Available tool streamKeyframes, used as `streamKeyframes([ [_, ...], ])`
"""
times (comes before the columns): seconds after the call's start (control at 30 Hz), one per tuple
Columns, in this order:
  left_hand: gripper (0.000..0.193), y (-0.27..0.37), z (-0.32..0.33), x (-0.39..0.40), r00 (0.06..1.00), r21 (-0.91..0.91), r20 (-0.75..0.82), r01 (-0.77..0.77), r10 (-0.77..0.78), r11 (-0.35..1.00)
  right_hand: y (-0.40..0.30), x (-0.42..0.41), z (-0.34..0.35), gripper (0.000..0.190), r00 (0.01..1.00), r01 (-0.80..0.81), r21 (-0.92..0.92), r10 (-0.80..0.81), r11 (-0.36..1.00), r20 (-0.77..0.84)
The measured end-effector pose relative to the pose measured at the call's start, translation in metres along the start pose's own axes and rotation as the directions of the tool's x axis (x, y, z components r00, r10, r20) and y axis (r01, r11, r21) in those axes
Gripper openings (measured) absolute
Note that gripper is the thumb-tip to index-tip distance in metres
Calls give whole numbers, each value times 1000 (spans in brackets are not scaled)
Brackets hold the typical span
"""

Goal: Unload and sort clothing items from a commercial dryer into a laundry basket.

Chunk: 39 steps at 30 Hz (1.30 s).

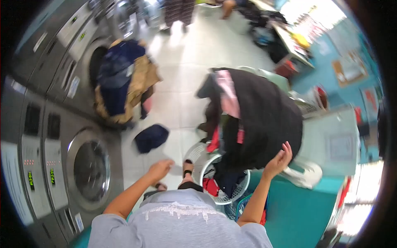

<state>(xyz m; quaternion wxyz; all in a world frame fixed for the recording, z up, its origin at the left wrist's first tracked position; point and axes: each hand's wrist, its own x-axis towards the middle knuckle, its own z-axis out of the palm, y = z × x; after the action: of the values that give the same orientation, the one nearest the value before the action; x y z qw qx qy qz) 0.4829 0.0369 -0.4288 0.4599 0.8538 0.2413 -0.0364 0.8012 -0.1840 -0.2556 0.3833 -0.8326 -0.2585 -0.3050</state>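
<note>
My left hand is over the tiled floor, near a dark blue cloth lying there; its fingers look bent, and whether it holds anything is unclear. Raised beside a large black cloth, my right hand has its fingers apart and nothing in them. The black cloth lies heaped with a pink garment and other clothes, partly hanging over a white laundry basket. Red and dark clothes fill this basket. At the upper left, a big heap of navy and tan laundry sits before an open machine door.
Front-loading machines line the left, one with a round glass door. A white chair stands by the teal counter at right. A blue basket is beside the white one. Farther off, a table holds things.
</note>
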Motion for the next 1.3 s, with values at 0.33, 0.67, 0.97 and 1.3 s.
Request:
streamKeyframes([
  [0.33,31,-177,130,-163,564,-342,-91,756,-821,558,-74,-304,238,23,-1,-290,406,-425,867,905],
  [0.67,54,-224,216,-154,433,-63,-149,893,-889,446,39,-567,486,54,-433,227,229,-113,947,894],
  [0.97,42,-254,194,-159,347,-166,-149,914,-926,369,49,-669,601,70,12,166,-29,27,986,1000],
  [1.3,40,-226,214,-155,481,-214,-242,821,-843,530,-74,-499,430,14,-138,-788,-29,-131,616,982],
])
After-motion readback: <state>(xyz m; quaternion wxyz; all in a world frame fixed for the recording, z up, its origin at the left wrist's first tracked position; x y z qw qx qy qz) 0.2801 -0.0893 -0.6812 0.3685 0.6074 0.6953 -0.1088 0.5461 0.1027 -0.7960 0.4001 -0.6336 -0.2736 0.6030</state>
